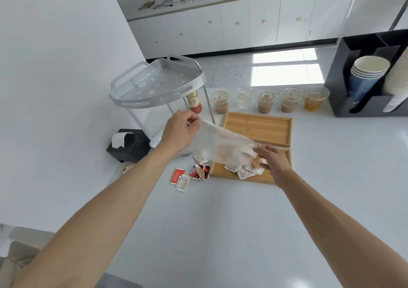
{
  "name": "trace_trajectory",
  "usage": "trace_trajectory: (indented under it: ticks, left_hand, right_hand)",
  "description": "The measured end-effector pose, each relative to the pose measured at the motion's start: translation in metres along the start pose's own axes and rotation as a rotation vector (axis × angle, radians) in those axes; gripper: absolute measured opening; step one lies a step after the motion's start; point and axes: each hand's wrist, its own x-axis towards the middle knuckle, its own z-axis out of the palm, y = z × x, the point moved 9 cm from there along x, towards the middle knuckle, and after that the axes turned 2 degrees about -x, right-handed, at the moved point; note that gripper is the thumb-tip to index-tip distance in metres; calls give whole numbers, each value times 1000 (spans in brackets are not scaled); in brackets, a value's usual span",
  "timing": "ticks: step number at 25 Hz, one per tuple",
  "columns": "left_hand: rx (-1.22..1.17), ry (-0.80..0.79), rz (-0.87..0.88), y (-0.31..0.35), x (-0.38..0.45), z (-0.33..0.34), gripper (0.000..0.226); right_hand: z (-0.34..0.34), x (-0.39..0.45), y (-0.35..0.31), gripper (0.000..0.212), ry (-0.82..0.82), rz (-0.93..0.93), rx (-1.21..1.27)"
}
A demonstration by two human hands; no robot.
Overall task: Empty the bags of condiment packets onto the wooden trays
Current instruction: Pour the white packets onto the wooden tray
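A clear plastic bag is stretched and tilted between both hands above the near wooden tray. My left hand pinches the bag's raised end. My right hand grips its lower, red-edged mouth just over the tray. Several white condiment packets lie on the near tray below the mouth. More packets, red and white, lie loose on the counter left of that tray. The far wooden tray holds nothing I can see.
A silver corner rack with a bottle under it stands behind my left hand. A black napkin holder sits at left. Several lidded drink cups line the back, and a black cup organiser stands at right.
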Motion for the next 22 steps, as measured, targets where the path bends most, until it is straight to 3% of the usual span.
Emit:
trace_trajectory:
  ticks: [6, 12, 17, 22]
  left_hand:
    - [-264, 36, -342, -126, -63, 1, 11]
    - [-318, 48, -626, -237, -136, 4, 15]
    - [-360, 50, -704, -309, -177, -2, 13]
    - [-469, 7, -755, -356, -192, 7, 11]
  right_hand:
    - [64, -22, 2, 9, -161, -30, -13]
    - [141, -51, 54, 30, -257, 93, -170]
    - [193, -67, 106, 12, -246, 177, -389]
    - [215, -72, 139, 10, -176, 243, -487]
